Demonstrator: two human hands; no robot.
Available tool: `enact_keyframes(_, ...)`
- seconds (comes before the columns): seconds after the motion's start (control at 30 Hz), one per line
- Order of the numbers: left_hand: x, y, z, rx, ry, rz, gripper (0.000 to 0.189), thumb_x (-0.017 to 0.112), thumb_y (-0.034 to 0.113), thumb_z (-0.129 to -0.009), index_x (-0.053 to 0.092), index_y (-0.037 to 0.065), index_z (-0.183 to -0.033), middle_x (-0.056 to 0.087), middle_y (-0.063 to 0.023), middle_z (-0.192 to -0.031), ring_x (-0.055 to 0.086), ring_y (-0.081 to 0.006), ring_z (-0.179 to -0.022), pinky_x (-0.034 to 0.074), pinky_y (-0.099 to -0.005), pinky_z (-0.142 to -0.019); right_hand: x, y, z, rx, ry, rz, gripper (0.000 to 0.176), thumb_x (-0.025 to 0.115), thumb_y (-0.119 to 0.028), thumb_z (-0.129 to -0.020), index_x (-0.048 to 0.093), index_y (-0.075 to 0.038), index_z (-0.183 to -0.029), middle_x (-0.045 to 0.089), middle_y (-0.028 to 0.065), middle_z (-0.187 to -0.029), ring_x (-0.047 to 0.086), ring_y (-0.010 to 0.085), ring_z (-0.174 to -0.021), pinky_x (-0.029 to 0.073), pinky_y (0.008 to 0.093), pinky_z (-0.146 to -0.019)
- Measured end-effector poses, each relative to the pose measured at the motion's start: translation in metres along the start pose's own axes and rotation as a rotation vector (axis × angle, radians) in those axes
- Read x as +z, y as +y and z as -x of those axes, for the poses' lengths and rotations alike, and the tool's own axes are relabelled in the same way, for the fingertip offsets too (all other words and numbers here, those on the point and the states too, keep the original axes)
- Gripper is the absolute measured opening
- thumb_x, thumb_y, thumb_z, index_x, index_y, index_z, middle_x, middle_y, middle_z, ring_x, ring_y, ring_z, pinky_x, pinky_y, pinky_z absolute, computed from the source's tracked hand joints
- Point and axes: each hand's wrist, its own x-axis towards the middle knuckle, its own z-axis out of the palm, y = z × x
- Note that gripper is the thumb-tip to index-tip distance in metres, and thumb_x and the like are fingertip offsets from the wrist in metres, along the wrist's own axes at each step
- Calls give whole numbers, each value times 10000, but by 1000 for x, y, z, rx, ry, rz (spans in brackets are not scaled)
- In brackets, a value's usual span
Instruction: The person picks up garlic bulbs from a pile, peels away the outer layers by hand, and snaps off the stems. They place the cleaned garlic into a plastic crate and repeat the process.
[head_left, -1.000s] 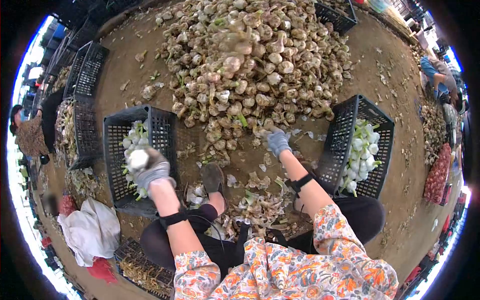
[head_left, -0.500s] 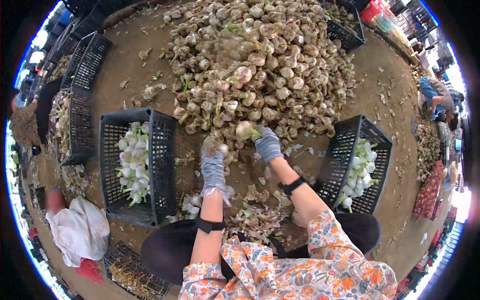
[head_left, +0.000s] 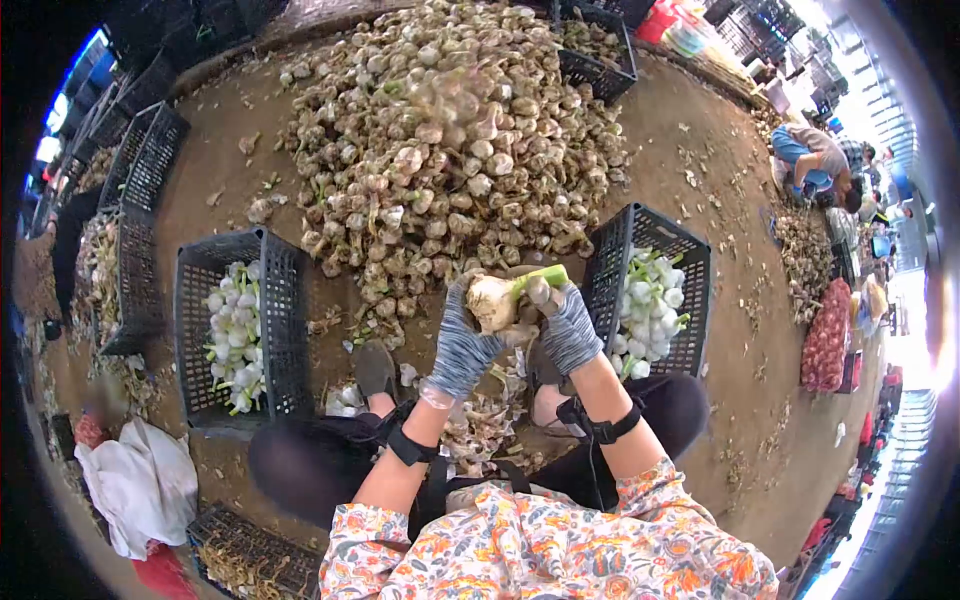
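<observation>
A large garlic bulb (head_left: 491, 303) with a thick green stem is up in front of me, between my hands. Dry brownish skin still covers part of it. My left hand (head_left: 462, 350), in a grey striped glove, is closed around the bulb's left and lower side. The same kind of glove is on my right hand (head_left: 570, 330), whose fingers are closed at the stem end. Beyond them lies a big heap of unpeeled garlic (head_left: 440, 160). Loose skins (head_left: 480, 430) litter the ground between my legs.
Black plastic crates stand on both sides, a left crate (head_left: 285, 330) and a right crate (head_left: 693, 335), each holding clean white garlic. Another crate (head_left: 600, 75) sits behind the heap. A red mesh sack (head_left: 826, 335) and a crouching person (head_left: 815, 155) are at right.
Both hands have come back from the heap's edge and up, bringing the garlic bulb closer to me. My view has shifted, so the heap and crates appear further left.
</observation>
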Motion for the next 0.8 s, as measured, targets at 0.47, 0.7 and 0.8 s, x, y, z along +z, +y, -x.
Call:
enact_keyframes(0.47, 0, 25, 24, -135, -20, -120, 575, 714, 367, -704, 453, 14, -1075, 565, -92, -970, 569, -181, -877, 478, -290, -785, -14, -25, 36, -277, -136, 531, 230, 618, -107, -781, 593, 11, -977, 642, 96, -845, 565, 113, -740, 459, 273, -697)
enact_keyframes(0.7, -52, -58, 7, -676, -265, 293, 480, 393, 488, -889, 588, 65, -1002, 638, -54, -868, 612, -166, -686, 504, -287, -594, -20, -13, 48, -76, -295, 279, 230, 595, -86, -781, 583, -2, -996, 639, 55, -829, 566, 94, -732, 467, 249, -663)
enact_keyframes(0.8, -8, 47, 1, -781, 158, -109, 405, 395, 418, -911, 590, 85, -1032, 636, -55, -888, 609, -155, -757, 493, -274, -688, -27, -7, 46, -2, -125, 261, 247, 581, -71, -786, 561, 4, -1021, 630, 61, -848, 566, 95, -743, 469, 243, -657)
